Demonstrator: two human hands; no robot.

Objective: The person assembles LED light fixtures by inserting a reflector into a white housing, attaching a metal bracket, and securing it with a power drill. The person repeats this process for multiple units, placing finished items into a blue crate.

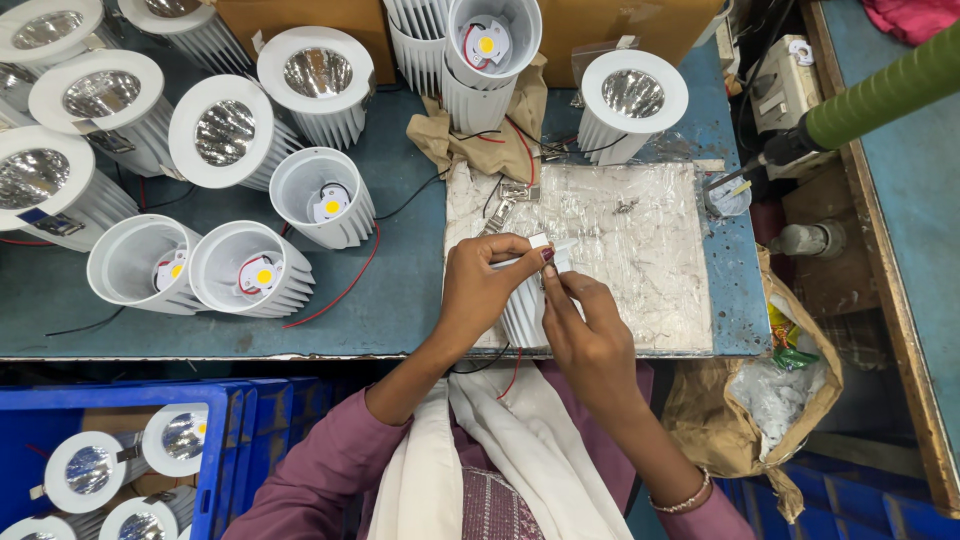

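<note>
While both hands close on it, the white finned lamp housing (525,305) sits over the plastic-wrapped board (640,250) — left hand (480,290) wrapped round its top, right hand (585,330) pinching its rim — with more downlights (225,135) on the blue table (400,290).

This is a small assembly workshop for LED downlights. A blue-topped workbench (400,300) is crowded with white finned downlight housings (250,270), some fitted with reflectors (225,132), others open with yellow LED chips and loose red and black wires. A powered screwdriver (800,145) lies at the right, what look like cardboard cartons (300,20) stand behind, and a blue crate (215,450) below holds finished lamps.
</note>
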